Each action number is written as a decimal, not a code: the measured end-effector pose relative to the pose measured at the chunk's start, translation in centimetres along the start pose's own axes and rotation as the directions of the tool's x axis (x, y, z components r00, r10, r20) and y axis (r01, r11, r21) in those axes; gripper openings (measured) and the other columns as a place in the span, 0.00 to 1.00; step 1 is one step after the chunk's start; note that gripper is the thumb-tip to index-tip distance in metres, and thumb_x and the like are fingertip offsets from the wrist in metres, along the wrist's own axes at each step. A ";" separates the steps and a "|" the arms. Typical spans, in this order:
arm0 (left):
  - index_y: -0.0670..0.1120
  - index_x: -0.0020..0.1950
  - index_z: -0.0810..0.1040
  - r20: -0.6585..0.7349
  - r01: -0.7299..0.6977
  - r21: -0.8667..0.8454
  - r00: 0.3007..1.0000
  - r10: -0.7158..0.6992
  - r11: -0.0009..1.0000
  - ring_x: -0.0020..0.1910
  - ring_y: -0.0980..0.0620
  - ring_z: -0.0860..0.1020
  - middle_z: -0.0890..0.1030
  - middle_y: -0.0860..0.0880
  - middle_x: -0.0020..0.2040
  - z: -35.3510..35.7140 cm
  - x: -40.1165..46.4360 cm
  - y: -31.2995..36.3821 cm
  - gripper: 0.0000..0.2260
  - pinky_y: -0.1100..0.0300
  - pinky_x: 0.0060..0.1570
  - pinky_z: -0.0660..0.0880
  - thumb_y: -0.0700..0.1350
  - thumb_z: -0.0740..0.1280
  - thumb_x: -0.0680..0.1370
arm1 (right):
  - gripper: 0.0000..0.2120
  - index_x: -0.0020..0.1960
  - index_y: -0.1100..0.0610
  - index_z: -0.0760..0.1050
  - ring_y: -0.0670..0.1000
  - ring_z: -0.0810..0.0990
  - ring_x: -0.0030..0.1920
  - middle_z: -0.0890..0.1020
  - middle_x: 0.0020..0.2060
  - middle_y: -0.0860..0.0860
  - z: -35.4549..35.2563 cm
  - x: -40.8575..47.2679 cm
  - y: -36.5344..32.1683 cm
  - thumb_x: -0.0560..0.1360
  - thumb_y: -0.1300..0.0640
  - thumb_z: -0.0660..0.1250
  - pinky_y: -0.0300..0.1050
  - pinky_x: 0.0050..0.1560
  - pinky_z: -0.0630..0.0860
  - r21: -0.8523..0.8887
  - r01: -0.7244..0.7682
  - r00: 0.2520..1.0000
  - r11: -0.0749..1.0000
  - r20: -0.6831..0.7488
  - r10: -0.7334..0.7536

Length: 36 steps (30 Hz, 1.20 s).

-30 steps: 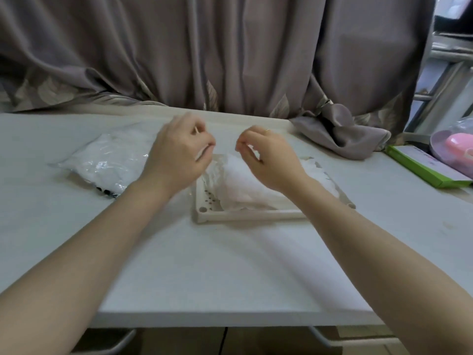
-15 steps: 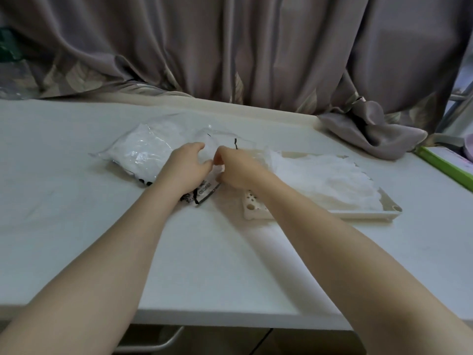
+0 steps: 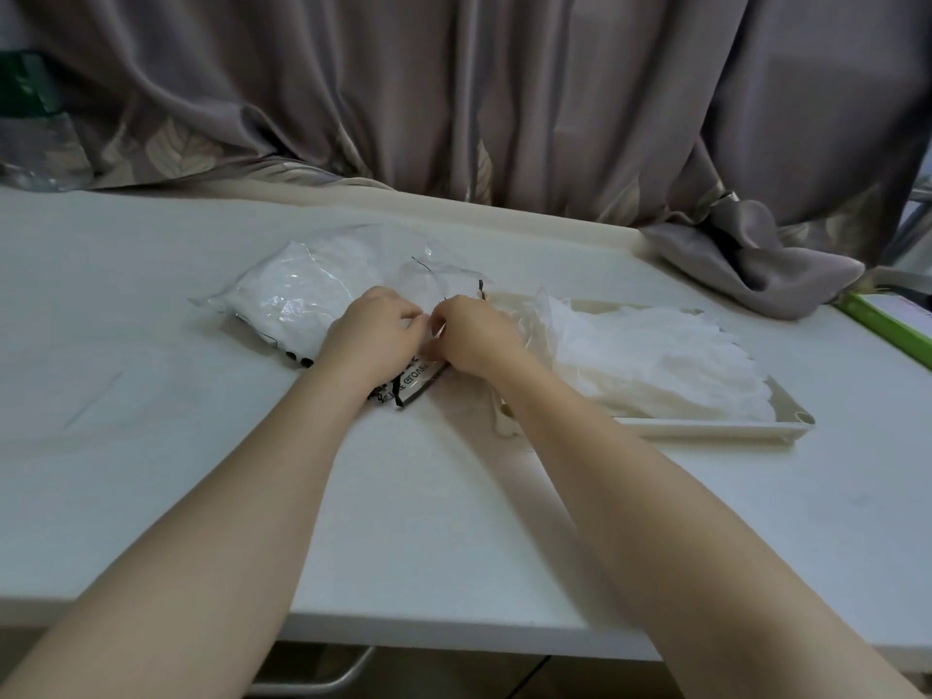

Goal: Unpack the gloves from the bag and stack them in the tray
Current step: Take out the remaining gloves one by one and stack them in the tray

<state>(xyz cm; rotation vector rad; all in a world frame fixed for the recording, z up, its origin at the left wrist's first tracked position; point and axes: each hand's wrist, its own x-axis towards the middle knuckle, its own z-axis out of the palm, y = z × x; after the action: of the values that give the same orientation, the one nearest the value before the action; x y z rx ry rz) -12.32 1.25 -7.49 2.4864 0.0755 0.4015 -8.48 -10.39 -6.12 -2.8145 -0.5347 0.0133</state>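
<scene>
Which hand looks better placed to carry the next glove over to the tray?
Probably the right hand: it is at the bag opening, beside the tray. The left hand lies farther from it.

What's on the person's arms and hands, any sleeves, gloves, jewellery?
Both forearms are bare, no sleeves in view. Left hand and right hand wear no gloves. No watch or wristband shows; fingers are too small to tell about rings.

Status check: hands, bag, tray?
Both hands, left hand and right hand, pinching the bag mouth. Gloves stacked in tray. Nothing blocking.
</scene>
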 end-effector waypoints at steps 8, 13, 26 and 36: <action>0.39 0.46 0.78 0.049 0.079 0.054 0.995 -0.081 0.995 0.49 0.42 0.75 0.77 0.43 0.47 0.3 0.2 -0.3 0.21 0.51 0.49 0.72 0.55 0.54 0.80 | 0.05 0.46 0.55 0.75 0.54 0.75 0.50 0.79 0.45 0.52 -1.5 -1.4 1.7 0.76 0.55 0.62 0.46 0.49 0.68 0.110 0.119 0.991 0.987 -0.078 -0.111; 0.44 0.32 0.65 0.095 0.098 0.115 0.989 -0.109 0.989 0.40 0.43 0.72 0.70 0.46 0.34 0.4 -0.2 0.2 0.22 0.55 0.39 0.65 0.54 0.51 0.81 | 0.04 0.33 0.58 0.68 0.45 0.73 0.31 0.74 0.28 0.47 -4.3 -3.1 2.4 0.65 0.60 0.57 0.39 0.34 0.68 0.863 0.234 0.961 0.448 -0.274 0.026; 0.52 0.72 0.61 -0.172 -0.417 -0.266 0.908 0.383 0.869 0.69 0.61 0.62 0.63 0.53 0.70 -1.3 -2.2 4.3 0.32 0.72 0.66 0.57 0.45 0.70 0.71 | 0.11 0.37 0.57 0.77 0.46 0.67 0.28 0.67 0.25 0.49 -6.1 -4.4 2.9 0.77 0.62 0.63 0.40 0.35 0.66 0.963 0.270 0.962 -0.013 -0.269 0.052; 0.47 0.43 0.77 -0.111 -0.281 -0.670 0.953 0.281 0.687 0.33 0.58 0.74 0.77 0.50 0.37 -4.5 -2.4 11.3 0.07 0.66 0.36 0.72 0.37 0.63 0.78 | 0.12 0.36 0.60 0.69 0.47 0.69 0.33 0.70 0.30 0.51 -11.3 -7.7 5.3 0.77 0.58 0.61 0.39 0.38 0.70 0.899 0.376 0.897 0.224 -0.414 0.154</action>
<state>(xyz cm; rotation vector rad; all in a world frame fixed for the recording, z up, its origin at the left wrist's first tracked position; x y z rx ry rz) -16.41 -5.76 1.91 1.7516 -0.4009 0.4548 -13.10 -20.90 2.99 -1.3885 -0.3903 -0.2209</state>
